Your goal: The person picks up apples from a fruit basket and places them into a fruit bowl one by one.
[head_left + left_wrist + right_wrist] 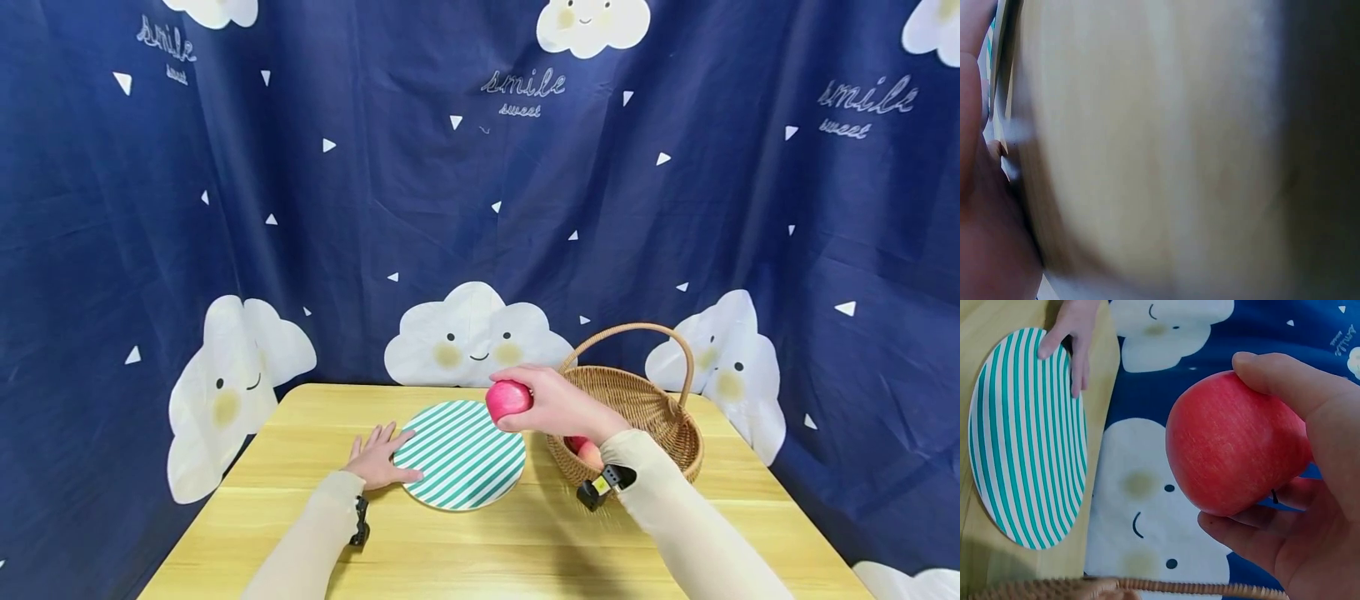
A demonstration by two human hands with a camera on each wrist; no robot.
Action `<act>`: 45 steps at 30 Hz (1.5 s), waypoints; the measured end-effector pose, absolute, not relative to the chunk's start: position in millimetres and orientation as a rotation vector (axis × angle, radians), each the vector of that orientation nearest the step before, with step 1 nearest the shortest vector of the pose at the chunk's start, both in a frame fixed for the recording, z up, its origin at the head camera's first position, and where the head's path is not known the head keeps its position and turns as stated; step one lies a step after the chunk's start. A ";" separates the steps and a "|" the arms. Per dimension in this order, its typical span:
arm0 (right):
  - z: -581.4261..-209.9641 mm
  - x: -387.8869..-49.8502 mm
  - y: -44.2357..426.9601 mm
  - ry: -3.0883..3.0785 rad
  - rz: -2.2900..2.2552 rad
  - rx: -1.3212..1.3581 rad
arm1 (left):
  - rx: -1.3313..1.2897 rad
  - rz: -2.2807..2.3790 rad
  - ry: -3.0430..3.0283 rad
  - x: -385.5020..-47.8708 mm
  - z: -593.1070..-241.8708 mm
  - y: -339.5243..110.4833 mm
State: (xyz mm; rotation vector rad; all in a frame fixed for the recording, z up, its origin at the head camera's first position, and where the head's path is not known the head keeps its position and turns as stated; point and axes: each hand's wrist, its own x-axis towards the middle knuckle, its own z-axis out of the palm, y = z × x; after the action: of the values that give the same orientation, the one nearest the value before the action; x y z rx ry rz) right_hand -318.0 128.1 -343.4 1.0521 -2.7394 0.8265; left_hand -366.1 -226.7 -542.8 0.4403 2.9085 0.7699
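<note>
A red apple (508, 401) is gripped in my right hand (558, 402), raised above the right edge of a round green-and-white striped mat (460, 457). In the right wrist view the thumb and fingers curl round the apple (1235, 444), with its dark stem showing. My left hand (377, 460) rests at the mat's left edge, its fingers spread, thumb and a fingertip on the rim. The left wrist view shows part of that hand (988, 212) close up beside blurred wood.
A wicker basket (626, 383) with a tall arched handle stands right of the mat, partly behind my right forearm. Reddish fruit (590, 454) lies inside it. The wooden table (465, 554) has a dark blue cloud-patterned curtain (360, 217) behind it.
</note>
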 end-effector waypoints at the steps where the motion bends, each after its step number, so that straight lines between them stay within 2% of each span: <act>1: -344.3 -319.7 124.9 -2.743 0.823 1.051 | 0.442 0.772 2.909 -366.4 -543.9 -227.5; 10: -349.7 -333.7 97.4 -2.750 0.824 1.080 | 0.433 0.773 2.913 -369.2 -550.3 -229.0; 22: -360.6 -349.5 77.6 -2.786 0.833 1.053 | 0.422 0.799 2.905 -349.7 -525.5 -220.4; 37: -383.7 -377.0 60.8 -2.779 0.760 1.040 | 0.431 0.781 2.922 -366.8 -543.0 -225.1; 45: -393.0 -381.1 47.1 -2.823 0.776 1.037 | 0.405 0.772 2.930 -366.3 -544.6 -225.1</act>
State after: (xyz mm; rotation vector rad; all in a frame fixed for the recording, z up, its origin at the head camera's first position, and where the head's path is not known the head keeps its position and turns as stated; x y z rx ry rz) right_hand -381.1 47.1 -393.0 1.0370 -2.8233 0.7761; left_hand -366.3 -225.1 -544.6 0.4047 2.9296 0.7724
